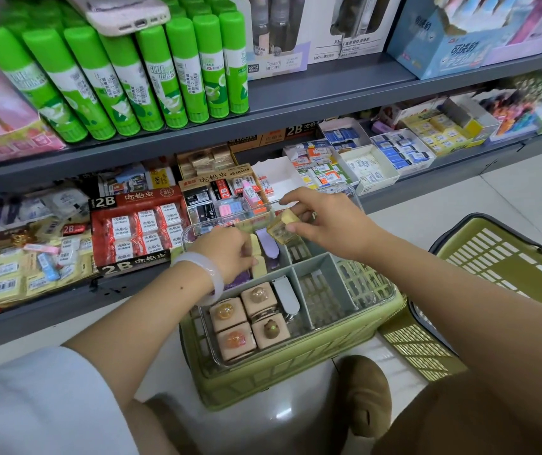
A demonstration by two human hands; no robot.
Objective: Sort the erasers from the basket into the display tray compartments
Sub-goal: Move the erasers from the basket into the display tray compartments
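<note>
Right hand [323, 221]: up over the tray's far end, fingers [296, 228] pinching a yellow eraser [282, 226] clear of the compartments.
Left hand [227, 254]: down in the tray's back-left compartment, fingers curled on a pale yellow eraser [257, 254] beside a purple one [268, 245].
Tray [323, 302]: clear, grey dividers, sitting on the green basket [282, 376].
Near compartment: four tan block erasers [248, 318], a white one [286, 295] alongside.
Second basket [499, 257]: on the floor, right.

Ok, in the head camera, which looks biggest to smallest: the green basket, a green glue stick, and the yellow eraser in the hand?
1. Green basket
2. Glue stick
3. Yellow eraser, pinched by the right hand

The basket is nearer the camera, but clearly biggest anyway.
</note>
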